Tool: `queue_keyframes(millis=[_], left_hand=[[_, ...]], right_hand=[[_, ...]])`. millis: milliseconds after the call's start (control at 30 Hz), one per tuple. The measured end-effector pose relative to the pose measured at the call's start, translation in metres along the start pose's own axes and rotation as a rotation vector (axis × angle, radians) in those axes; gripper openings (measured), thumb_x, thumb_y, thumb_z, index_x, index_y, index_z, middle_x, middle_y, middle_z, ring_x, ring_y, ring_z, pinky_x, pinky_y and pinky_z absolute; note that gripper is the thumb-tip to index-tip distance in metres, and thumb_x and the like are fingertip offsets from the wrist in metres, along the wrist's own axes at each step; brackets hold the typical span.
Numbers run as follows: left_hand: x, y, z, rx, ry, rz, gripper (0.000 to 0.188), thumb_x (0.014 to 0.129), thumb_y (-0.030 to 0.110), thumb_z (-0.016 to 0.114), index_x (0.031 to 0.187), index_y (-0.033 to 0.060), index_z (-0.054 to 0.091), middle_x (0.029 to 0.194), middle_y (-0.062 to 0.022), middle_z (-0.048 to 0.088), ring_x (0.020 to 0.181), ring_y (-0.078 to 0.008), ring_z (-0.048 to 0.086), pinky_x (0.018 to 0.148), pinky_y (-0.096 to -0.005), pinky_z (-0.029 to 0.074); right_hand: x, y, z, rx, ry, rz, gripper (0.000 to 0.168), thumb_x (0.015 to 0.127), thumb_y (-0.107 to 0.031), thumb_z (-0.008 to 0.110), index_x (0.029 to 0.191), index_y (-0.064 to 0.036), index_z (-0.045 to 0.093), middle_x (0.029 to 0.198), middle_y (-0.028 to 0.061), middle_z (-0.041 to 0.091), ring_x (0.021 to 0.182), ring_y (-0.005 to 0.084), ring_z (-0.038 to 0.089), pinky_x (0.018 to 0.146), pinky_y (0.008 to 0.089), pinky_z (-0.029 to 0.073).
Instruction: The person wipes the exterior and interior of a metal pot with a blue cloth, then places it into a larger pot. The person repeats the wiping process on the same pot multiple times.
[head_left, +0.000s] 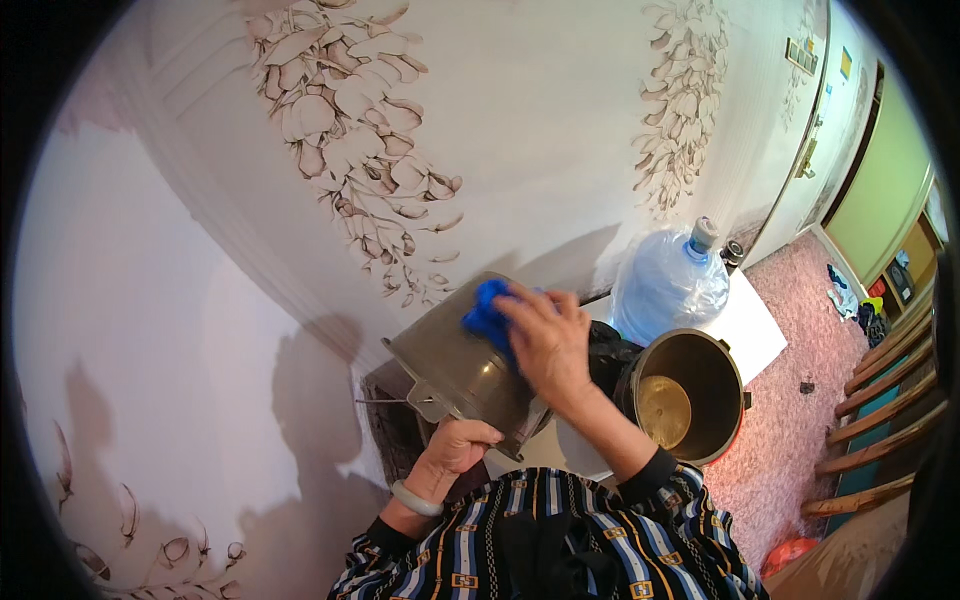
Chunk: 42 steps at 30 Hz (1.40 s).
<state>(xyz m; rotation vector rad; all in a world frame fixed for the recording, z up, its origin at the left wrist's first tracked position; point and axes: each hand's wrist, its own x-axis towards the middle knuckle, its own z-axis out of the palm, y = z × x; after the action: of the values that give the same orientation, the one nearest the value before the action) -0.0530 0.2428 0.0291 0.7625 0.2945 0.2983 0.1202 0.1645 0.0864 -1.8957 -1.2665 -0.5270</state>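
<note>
A grey-brown plastic bucket (442, 352) is tipped on its side in front of me, its rim toward the lower left. My left hand (459, 446) grips that rim, the thumb lying over the edge. In my right hand (551, 349), blurred by motion, is a crumpled blue cloth (487, 311) pressed to the bucket's outer wall. A thin metal rod (386, 401) juts out beside the rim. To the right of my forearm stands a second dark bucket (716, 375), upright; a round yellowish area shows at its bottom, and I cannot tell whether that is liquid.
A large blue water bottle (667, 285) wrapped in clear plastic stands on a white tabletop (754, 319) by the wall. A black plastic bag (607, 349) sits between the buckets. Wooden slats (885, 439) rise at right above pink carpet (795, 337). Clothes (844, 292) lie near a cabinet.
</note>
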Motion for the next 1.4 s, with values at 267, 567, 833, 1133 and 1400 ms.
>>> queue_keyframes(millis=[267,567,833,1133,1400], left_hand=[[0.006,0.003,-0.003,-0.103,-0.028,0.001,0.069,0.069,-0.018,0.053,0.136,0.002,0.049,0.132,-0.015,0.056,0.124,-0.0335,0.056,0.101,-0.0425,0.05],[0.011,-0.001,-0.029,-0.318,-0.2,0.101,0.07,0.066,-0.023,0.049,0.133,-0.0051,0.053,0.133,-0.0214,0.059,0.127,-0.0363,0.055,0.105,-0.0445,0.048],[0.02,0.009,-0.04,-0.394,0.029,0.087,0.066,0.066,-0.015,0.047,0.131,-0.0072,0.054,0.134,-0.021,0.058,0.129,-0.0358,0.052,0.114,-0.0464,0.039],[0.015,0.007,-0.03,-0.49,-0.171,0.243,0.065,0.063,-0.016,0.046,0.128,-0.0098,0.053,0.128,-0.0257,0.059,0.123,-0.0417,0.055,0.109,-0.0523,0.044],[0.022,0.008,-0.058,-0.659,-0.299,0.208,0.075,0.061,-0.012,0.039,0.135,-0.0084,0.047,0.137,-0.0258,0.053,0.129,-0.0443,0.049,0.114,-0.0548,0.039]], right_hand=[[-0.047,-0.037,-0.006,0.107,-0.112,-0.162,0.05,0.076,-0.005,0.069,0.126,-0.013,0.064,0.136,0.0073,0.058,0.106,0.0333,0.053,0.089,0.044,0.042],[-0.004,0.033,0.005,0.052,0.152,0.135,0.044,0.083,-0.011,0.071,0.126,-0.013,0.062,0.128,0.0143,0.057,0.107,0.038,0.051,0.091,0.0464,0.043],[-0.042,-0.037,-0.005,0.053,-0.112,-0.335,0.06,0.068,-0.004,0.07,0.126,-0.015,0.065,0.135,0.0069,0.057,0.107,0.0298,0.053,0.09,0.0435,0.042],[-0.019,0.023,0.003,0.136,0.29,0.155,0.045,0.076,-0.001,0.067,0.12,-0.008,0.064,0.123,0.0156,0.06,0.106,0.0364,0.054,0.094,0.0458,0.043],[-0.035,-0.019,-0.014,0.177,-0.099,-0.312,0.059,0.06,-0.013,0.078,0.118,-0.021,0.069,0.131,0.0057,0.061,0.106,0.0267,0.056,0.09,0.0416,0.041]])
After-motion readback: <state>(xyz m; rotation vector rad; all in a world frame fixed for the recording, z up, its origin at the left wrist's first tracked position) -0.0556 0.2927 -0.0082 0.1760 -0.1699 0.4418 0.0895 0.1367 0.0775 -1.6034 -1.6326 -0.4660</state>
